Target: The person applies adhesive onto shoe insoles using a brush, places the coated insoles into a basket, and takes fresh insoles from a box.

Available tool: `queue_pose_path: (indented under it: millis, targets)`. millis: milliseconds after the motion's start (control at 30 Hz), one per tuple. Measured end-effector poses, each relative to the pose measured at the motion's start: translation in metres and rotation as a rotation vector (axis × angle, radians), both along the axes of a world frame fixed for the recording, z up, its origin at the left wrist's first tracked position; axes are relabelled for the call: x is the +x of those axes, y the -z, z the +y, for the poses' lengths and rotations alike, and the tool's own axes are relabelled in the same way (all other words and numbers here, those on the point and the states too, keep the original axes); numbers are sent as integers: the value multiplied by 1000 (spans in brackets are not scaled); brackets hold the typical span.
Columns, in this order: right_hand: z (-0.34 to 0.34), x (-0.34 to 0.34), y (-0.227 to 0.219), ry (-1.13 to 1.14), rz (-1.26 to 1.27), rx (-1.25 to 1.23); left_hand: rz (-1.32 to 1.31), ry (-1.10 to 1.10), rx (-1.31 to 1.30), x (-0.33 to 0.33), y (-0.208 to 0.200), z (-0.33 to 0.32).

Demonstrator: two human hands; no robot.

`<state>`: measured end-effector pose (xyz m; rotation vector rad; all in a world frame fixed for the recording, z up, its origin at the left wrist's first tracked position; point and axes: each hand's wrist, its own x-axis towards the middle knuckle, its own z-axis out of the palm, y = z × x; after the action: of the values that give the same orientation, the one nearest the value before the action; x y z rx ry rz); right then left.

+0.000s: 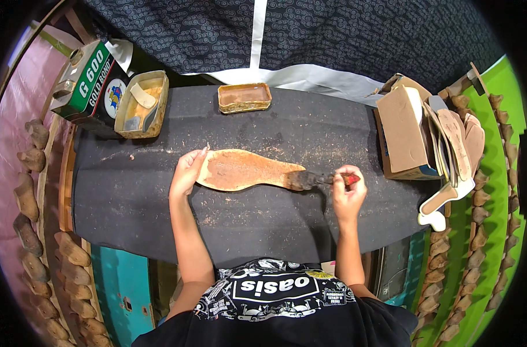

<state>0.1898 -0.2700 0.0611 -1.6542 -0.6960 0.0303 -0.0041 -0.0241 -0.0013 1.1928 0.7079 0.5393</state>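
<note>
A tan, sole-shaped piece (240,169), like a shoe insole, lies lengthwise across the middle of the dark tabletop. My left hand (186,172) pinches its wide toe end at the left. In my right hand (349,191) is a brush (315,180) with a red-tipped handle, gripped between thumb and fingers. Its dark, worn bristles rest on the narrow heel end, and they hide part of that edge. The surface of the sole looks mottled, with a browner patch through its centre.
A shallow tray (244,109) of brown liquid stands at the back. At back left are a green metal can (85,81) and a yellowish container (120,120) holding flat scrapers. A cardboard box (399,130) of sole pieces stands right. Wooden shoe lasts (26,196) line both sides.
</note>
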Motion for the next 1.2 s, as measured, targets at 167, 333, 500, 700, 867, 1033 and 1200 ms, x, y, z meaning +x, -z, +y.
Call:
queue_pose_path:
  millis: [167,333,500,700,867,1033,1200]
  targets:
    - [22,-12,4,-81,15,-76,-31,0,-8,-1,5,1]
    - [-8,12,23,-22,-83,-80,-18,6,-2,-3,5,2]
    - [-23,19,14,19,-66,-100,-7,12,-7,-3,4,3]
    - [-12,10,18,-64,-89,-63,-22,13,-2,-3,7,3]
    - [-27,36,32,-26,13,34,-32,5,8,-3,8,4]
    - [-26,30,21,-111,-2,40,-20,17,-10,-3,8,4]
    - [-27,45,25,-19,-58,34,-31,13,-6,-4,9,4]
